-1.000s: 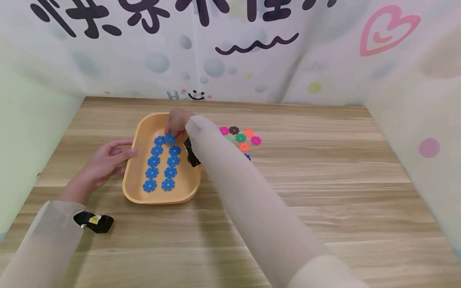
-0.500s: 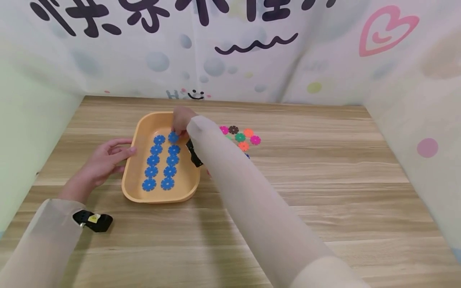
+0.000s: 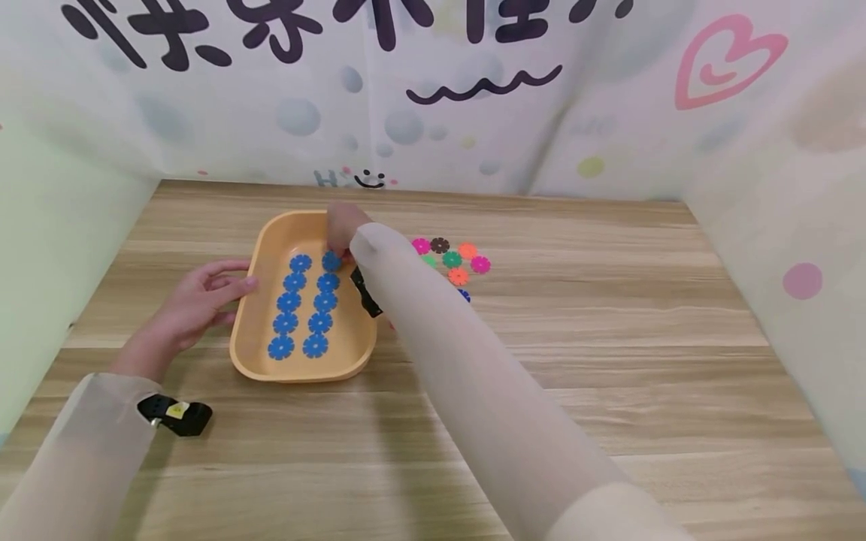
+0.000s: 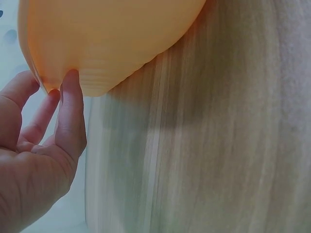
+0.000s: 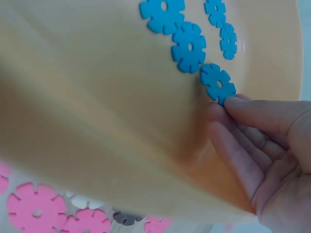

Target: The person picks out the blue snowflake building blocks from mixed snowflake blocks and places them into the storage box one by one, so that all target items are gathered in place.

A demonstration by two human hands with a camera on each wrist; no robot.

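A shallow orange tray (image 3: 352, 353) lies on the table in the head view, holding two rows of blue notched plastic discs, the left row (image 3: 289, 302) and the right row (image 3: 325, 302). My left hand (image 3: 199, 308) holds the tray's left side; in the left wrist view its fingertips (image 4: 73, 80) touch the outer wall near the rim. Inside the far right part of the tray is my right hand (image 3: 343, 228). Its thumb and fingers pinch a blue disc (image 5: 214, 80) at the far end of the right row, beside the neighbouring disc (image 5: 189, 47).
Right of the tray lie loose notched discs: pink (image 3: 481, 264), orange (image 3: 458, 276), green (image 3: 452, 259) and brown (image 3: 440, 245). The right sleeve (image 3: 473, 361) hides part of this group. A printed cloth (image 3: 473, 135) hangs behind the wooden table (image 3: 609, 338).
My right hand has shifted the pinched blue disc slightly right, away from the top of the left row and into line with the right row. The left hand keeps its place on the tray.
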